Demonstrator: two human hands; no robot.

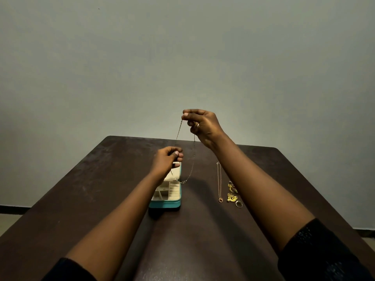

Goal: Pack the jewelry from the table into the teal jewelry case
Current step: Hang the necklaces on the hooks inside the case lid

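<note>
A thin silver chain necklace [192, 159] hangs from my right hand [203, 126], which is raised above the table and pinches its upper end. My left hand [168, 159] pinches the same chain lower down, just above the open lid of the teal jewelry case [165, 204]. The case's cream compartments [168, 192] show under my left wrist. The chain's lower loop dangles at the case's right edge. To the right on the table lie a fine gold necklace with a round pendant [219, 183], two gold earrings [231, 192] and a ring [238, 204].
The dark brown table [101, 189] ends at a far edge near a plain grey wall [182, 57]. The loose jewelry lies close beside my right forearm. Floor shows past the table's left and right sides.
</note>
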